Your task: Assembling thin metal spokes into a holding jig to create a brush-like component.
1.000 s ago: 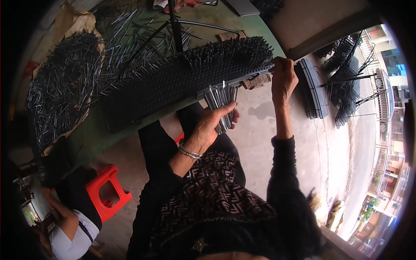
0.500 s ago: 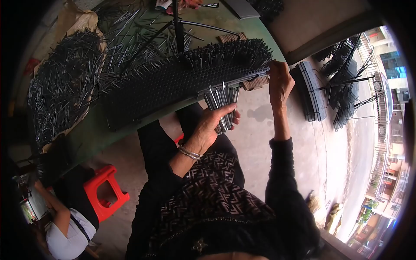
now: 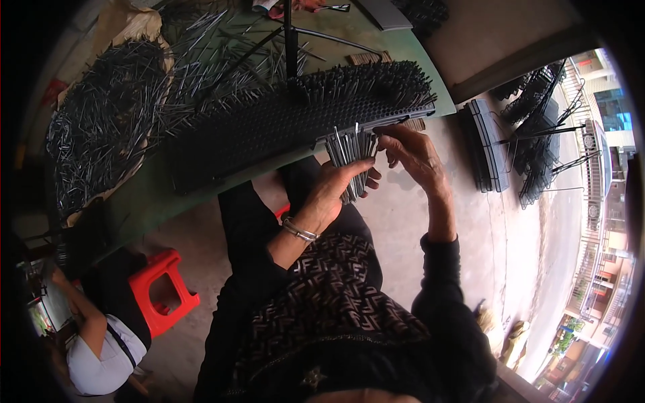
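The left hand (image 3: pixel 332 191) is closed around a bundle of thin metal rods (image 3: pixel 351 158), gripping it near its lower half with the rod tips pointing up toward the worktop edge. A metal bracelet (image 3: pixel 299 232) sits on the left wrist. The right hand (image 3: pixel 413 151) is just beside the bundle on its right, fingers curled and pinching at the top of the rods; whether it holds a single rod cannot be told.

The bundle is just below the near edge of a long black perforated board (image 3: pixel 269 127), which lies across the green worktop (image 3: pixel 144 201). The right part of the board is filled with upright rods; the left part shows bare holes. A large heap of loose rods (image 3: pixel 107 121) lies on the worktop to the left, well apart from both hands.

A red plastic stool (image 3: pixel 161 292) stands on the floor at lower left, beside another person in a white shirt (image 3: pixel 101 356). Black racks (image 3: pixel 487 151) stand on the floor to the right.
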A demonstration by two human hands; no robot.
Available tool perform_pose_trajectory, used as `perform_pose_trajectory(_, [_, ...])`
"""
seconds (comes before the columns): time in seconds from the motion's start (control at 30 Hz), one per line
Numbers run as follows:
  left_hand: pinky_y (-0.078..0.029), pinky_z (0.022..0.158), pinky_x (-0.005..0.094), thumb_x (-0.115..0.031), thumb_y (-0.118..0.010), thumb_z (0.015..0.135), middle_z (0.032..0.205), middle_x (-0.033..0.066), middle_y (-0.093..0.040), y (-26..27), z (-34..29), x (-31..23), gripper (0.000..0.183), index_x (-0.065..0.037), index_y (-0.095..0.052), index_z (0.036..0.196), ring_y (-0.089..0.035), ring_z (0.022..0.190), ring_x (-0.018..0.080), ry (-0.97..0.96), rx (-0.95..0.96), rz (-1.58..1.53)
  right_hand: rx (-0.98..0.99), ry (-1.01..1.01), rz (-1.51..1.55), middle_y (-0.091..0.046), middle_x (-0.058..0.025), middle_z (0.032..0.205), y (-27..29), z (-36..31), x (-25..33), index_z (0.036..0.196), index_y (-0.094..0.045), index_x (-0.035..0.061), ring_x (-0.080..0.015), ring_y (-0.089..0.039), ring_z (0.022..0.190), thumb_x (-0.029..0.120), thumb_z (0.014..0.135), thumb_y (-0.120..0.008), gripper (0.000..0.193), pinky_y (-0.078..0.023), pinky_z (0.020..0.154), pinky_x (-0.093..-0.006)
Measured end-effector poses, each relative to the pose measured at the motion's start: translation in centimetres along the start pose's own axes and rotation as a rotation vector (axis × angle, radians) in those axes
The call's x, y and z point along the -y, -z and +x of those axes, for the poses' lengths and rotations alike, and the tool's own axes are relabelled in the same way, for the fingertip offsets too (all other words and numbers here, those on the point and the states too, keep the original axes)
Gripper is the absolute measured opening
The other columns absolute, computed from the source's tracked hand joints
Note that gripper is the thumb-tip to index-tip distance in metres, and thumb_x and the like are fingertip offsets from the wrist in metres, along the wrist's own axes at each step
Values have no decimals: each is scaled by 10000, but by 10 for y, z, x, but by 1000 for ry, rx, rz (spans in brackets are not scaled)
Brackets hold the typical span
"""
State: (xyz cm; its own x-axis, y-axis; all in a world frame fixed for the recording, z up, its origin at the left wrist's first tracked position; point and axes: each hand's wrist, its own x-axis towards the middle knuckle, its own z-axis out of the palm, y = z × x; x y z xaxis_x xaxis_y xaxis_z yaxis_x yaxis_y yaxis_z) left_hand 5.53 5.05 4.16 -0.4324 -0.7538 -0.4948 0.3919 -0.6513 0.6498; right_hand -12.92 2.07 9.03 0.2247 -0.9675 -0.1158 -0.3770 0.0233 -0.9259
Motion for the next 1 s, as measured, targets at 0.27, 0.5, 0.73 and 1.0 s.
perform_pose_trajectory(0.27, [-494,634,279,-277,-700,869,961,82,-717,4,1,1,303,-71,-651,1085,-702,822,187,9,3,19,55,-64,136,-666,-90,832,1,0,-2,974,-605,-37,-146,-658,731,117,938,-601,158,-521,643,-262])
perform_pose_trajectory(0.5, [-569,769,387,-267,-686,890,1058,164,-687,16,10,2,349,-33,-594,1131,-694,931,278,-1,23,-212,-602,191,-174,-709,-109,826,8,33,2,991,-615,-36,-149,-698,776,97,940,-580,147,-546,717,-263])
perform_pose_trajectory(0.73, [-590,685,354,-214,-672,900,963,165,-693,12,15,4,300,-8,-609,1108,-698,832,249,-12,31,-252,-774,274,-399,-709,-53,770,10,73,-36,978,-636,31,-92,-670,722,126,933,-588,116,-518,686,-235])
perform_pose_trajectory(1.0, [-538,590,291,-242,-690,891,924,130,-711,13,10,-2,276,-44,-620,1071,-671,735,161,-21,13,-189,-676,197,-306,-706,-77,743,9,73,-23,970,-637,15,-100,-672,706,170,909,-615,168,-516,667,-251])
